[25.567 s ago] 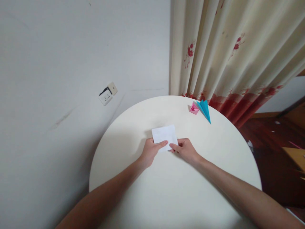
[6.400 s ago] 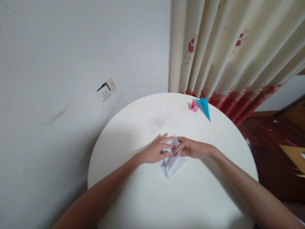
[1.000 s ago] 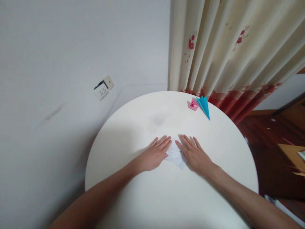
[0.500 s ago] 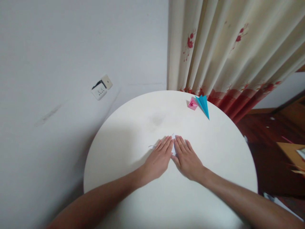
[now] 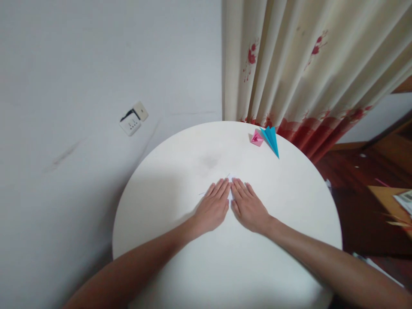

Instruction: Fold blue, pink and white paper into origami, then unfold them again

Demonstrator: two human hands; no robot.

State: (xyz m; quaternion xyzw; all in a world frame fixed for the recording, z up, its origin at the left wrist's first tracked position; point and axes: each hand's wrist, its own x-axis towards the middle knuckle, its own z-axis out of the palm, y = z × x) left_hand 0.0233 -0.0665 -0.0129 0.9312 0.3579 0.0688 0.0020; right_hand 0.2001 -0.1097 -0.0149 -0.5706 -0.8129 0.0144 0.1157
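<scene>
A pale sheet of paper (image 5: pixel 229 195) lies on the white round table (image 5: pixel 180 150), mostly hidden under my hands. Thin edges of it show in the gap between the hands, beyond the fingertips and left of the left fingers. My left hand (image 5: pixel 213 206) rests flat on the paper with its fingers stretched out toward the far side. Beside it, my right hand (image 5: pixel 249 206) presses flat too, fingers straight and angled inward. The two index fingers almost meet.
At the table's far right edge lie a pink folded paper piece (image 5: pixel 256 138) and a blue paper plane (image 5: pixel 271 140). Behind stands a curtain (image 5: pixel 289 77) with red flowers. A wall socket (image 5: pixel 131 123) hangs on the left wall. Lower furniture (image 5: pixel 386 195) stands at right.
Both hands remain flat on the paper, shifted slightly forward. The right thumb has drawn in beside its own hand, away from the left one. The view has moved a little to the right.
</scene>
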